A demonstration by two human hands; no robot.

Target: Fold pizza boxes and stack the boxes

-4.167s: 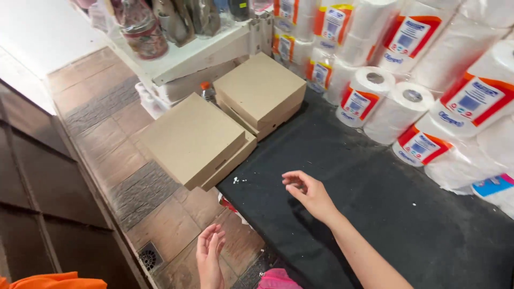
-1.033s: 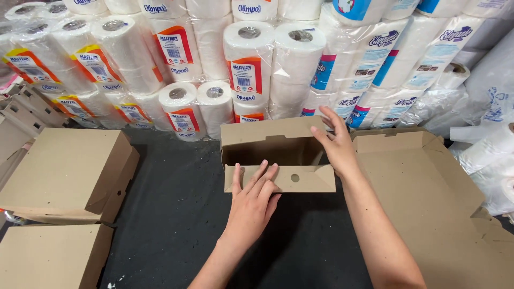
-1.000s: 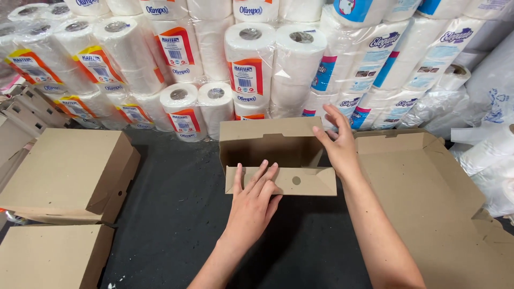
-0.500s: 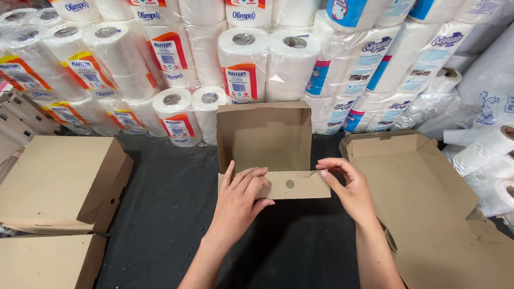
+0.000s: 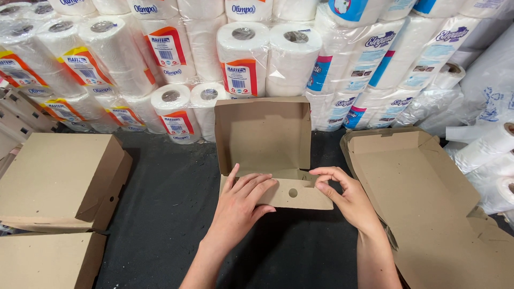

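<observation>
Cardboard box (image 5: 263, 140) half-folded | left hand (image 5: 241, 203) flat on front flap (image 5: 289, 195) | right hand (image 5: 342, 195) pinches flap corner | we judge: crease firmly, edges squared.

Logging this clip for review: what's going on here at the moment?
A person is working a brown cardboard box on a dark table. The left hand lies flat on the box's front flap, while the right hand pinches that flap's right end. The lid stands upright. Closed boxes sit to the left, an open box to the right, and wrapped paper rolls are stacked behind.
</observation>
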